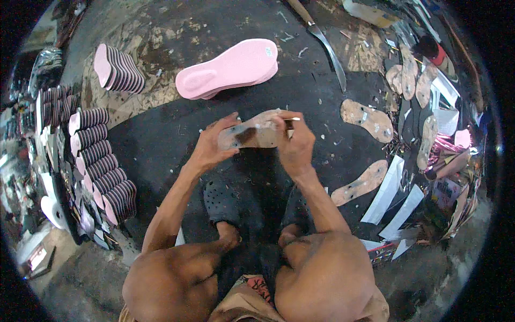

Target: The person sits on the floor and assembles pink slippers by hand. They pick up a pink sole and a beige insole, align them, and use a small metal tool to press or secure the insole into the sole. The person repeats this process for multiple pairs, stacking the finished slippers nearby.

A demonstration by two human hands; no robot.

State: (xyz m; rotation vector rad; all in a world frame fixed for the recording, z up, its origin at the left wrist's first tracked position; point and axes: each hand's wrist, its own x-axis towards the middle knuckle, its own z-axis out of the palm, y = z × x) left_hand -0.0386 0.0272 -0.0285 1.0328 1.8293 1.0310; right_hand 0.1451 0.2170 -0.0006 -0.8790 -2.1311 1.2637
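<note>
My left hand (214, 144) grips the left end of a worn, brownish insole template (256, 132) with dark spots on it. The template is held above the dark mat, in front of my feet. At its right end, the fingers of my right hand (298, 140) are closed round a thin pen-like stick (292, 118) with a pale tip; its other end is hidden by the fingers. Beyond my hands lies a stack of pink insoles (230, 70), with a small pale label on the top one.
At left stand several stacks of pink-and-dark insoles (99, 155), with another stack (119, 70) farther back. A long knife (330, 53) lies at the far right of centre. More templates (367, 121), white strips (383, 190) and pink shiny scraps (448, 150) lie at right.
</note>
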